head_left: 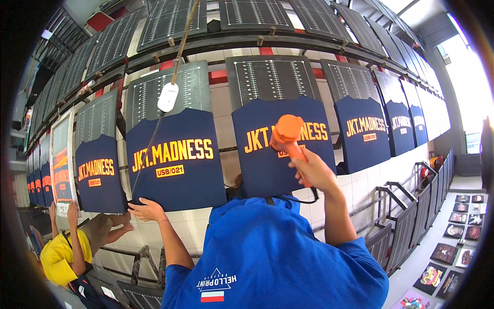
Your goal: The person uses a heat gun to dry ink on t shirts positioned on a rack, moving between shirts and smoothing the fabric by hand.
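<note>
My right hand [316,170] is wrapped round the handle of an orange hair dryer [288,129]. Its wide head hangs over the navy shirt piece [280,177] in front of me and hides part of the yellow-orange lettering. A black cord [315,194] loops beside the grip. To the left, my left hand [147,210] rests at the lower left corner of a neighbouring navy shirt piece [177,190] with the same print. Its fingers reach out along the bottom edge and grip nothing that I can see.
Dark printing boards [270,77] with white scales stand in long rows, several bearing navy pieces. A white tag [168,98] hangs on a cord at left. A co-worker in yellow [67,257] holds a framed screen [63,159]. Racks [401,226] stand at right.
</note>
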`<state>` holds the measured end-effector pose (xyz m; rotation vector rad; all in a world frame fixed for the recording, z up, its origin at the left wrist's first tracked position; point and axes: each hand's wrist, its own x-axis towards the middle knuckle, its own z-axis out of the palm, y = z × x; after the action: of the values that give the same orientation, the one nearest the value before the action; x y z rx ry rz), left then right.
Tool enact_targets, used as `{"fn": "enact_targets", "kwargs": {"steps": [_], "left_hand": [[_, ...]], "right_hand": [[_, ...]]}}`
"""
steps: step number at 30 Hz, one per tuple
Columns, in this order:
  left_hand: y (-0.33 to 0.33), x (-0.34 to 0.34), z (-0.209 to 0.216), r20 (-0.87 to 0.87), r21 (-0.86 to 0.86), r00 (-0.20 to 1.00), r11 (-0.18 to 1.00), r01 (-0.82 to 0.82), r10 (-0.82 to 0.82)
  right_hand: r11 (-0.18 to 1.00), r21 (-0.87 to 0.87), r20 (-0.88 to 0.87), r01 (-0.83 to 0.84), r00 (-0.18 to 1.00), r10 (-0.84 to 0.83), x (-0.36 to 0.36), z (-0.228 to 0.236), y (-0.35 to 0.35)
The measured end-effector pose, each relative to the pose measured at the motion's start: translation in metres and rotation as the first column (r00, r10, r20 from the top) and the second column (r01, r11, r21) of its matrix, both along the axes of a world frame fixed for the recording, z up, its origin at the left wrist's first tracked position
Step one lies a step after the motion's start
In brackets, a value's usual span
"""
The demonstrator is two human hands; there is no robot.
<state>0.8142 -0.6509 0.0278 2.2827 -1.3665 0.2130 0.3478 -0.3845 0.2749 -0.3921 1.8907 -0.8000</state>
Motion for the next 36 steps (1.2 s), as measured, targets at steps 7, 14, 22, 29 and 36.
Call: {"fn": "enact_targets", "kwargs": {"steps": [7,14,22,29,36], "left_hand": [[0.029,-0.052,0.022,0.131,-0.022,0.871,0.877,0.480,-0.474],[0.095,-0.149,0.045,-0.098,0.017,0.463,0.464,0.886,-0.881],[0.122,-0.263,0.054,-0.317,0.000,-0.002,-0.002,1.000,-0.948],[0.112,-0.355,0.046,-0.237,0.075,-0.065,-0.085,0.994,-0.969],[0.129,-0.370,0.043,-0.150,0.195,-0.050,-0.079,0.978,-0.987]], "right_hand": [[0.982,-0.090,-0.009,0.166,0.986,-0.168,0.005,0.000,0.031],[0.985,-0.105,0.012,0.140,0.990,-0.139,-0.002,-0.004,0.031],[0.996,-0.058,0.038,0.067,0.997,-0.065,-0.010,0.005,0.041],[0.991,-0.085,0.009,0.100,0.995,-0.099,-0.020,0.002,0.049],[0.991,-0.106,0.025,0.081,0.997,-0.079,-0.035,-0.006,0.065]]}}
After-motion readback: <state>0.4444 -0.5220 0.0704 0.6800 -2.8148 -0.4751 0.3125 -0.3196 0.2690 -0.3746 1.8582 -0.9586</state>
